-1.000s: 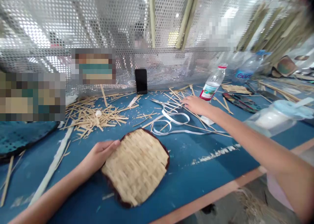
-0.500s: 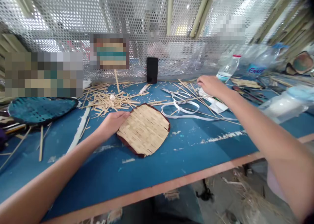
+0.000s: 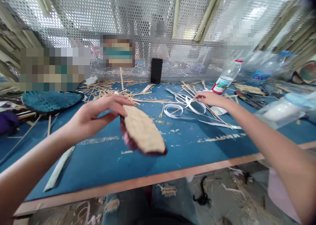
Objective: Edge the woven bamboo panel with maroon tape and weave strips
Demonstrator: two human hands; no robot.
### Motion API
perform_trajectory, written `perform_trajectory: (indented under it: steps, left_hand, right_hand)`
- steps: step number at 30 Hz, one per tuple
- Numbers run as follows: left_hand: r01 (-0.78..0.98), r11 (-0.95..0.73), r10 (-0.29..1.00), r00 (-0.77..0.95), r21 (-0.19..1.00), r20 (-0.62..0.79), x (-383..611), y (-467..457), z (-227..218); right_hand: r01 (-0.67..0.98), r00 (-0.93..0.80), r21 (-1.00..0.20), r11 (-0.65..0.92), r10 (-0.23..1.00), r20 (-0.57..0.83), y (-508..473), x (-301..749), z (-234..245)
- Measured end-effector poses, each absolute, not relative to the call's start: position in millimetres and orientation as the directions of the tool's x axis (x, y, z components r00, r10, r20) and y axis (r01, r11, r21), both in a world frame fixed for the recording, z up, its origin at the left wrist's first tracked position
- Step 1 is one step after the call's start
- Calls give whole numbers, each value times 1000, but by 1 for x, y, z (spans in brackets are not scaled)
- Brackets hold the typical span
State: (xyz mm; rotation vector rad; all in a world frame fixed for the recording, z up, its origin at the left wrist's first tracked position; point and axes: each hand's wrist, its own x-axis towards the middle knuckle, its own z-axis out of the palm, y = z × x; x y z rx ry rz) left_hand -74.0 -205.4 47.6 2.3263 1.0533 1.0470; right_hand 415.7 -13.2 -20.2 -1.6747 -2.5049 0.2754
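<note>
A pale woven panel [image 3: 144, 131] with a dark red-brown edge is tilted up over the table and blurred by motion. My left hand [image 3: 106, 111] grips its upper left edge, thumb below and fingers above. Further right, my right hand [image 3: 208, 98] reaches low over the table with curled fingers, right beside the loops of a white ribbon [image 3: 172, 115]. What its fingertips hold, if anything, I cannot make out. Scissors [image 3: 174, 94] lie partly under the ribbon, just left of that hand.
Thin bamboo strips [image 3: 98, 91] are scattered along the back of the blue table [image 3: 98, 172]. A black phone [image 3: 156, 71] stands upright against the perforated screen. At the right are a red-capped bottle [image 3: 225, 78] and a bag-wrapped tub [image 3: 283, 110]; a blue woven piece [image 3: 50, 101] is at the left.
The panel was lying flat and is now raised and tilted in my left hand. My right hand has moved down toward the ribbon, whose loops have shifted. The view has moved slightly.
</note>
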Motion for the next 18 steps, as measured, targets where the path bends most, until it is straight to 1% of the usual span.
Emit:
perform_trajectory:
  steps: [2,3,4,5,8,9,11,13,15,16,18]
  left_hand:
    - [552,-666,745,522,501,415,-86,-213,41]
    - [598,-649,761,522,470,385,-93,-215,33]
    - [639,-619,785,511,457,350,-99,-216,24]
    - [668,-580,814,486,466,317,-105,-218,14]
    - [751,-442,896,393,491,206,-108,-230,-12]
    - [774,-421,906,389,473,168,-105,-236,-18]
    - [818,-421,903,420,392,94,-94,-253,-28]
    - [847,-448,889,455,288,45,-82,-270,-35]
    - [863,-457,886,464,215,22,-73,-281,-40]
    - [867,-456,886,463,200,12,-72,-285,-42]
    - [864,-453,883,469,220,-21,-73,-286,-41]
  right_hand:
    - [927,-350,-137,350,936,27,-17,414,-10]
    - [941,-330,-73,332,943,40,-19,413,-3]
    - [953,-302,-2,303,952,52,-21,412,3]
    - [960,-279,42,277,958,60,-22,411,11]
    - [981,-167,120,154,980,107,-26,410,34]
    - [983,-118,157,98,984,129,-27,412,42]
    - [976,-36,218,-2,985,169,-29,417,55]
    - [972,-4,231,-48,976,219,-32,426,65]
    - [974,-43,227,-23,959,281,-34,437,71]
    - [974,-82,226,13,951,299,-35,444,73]
    - [976,-163,196,94,912,376,-34,460,75]
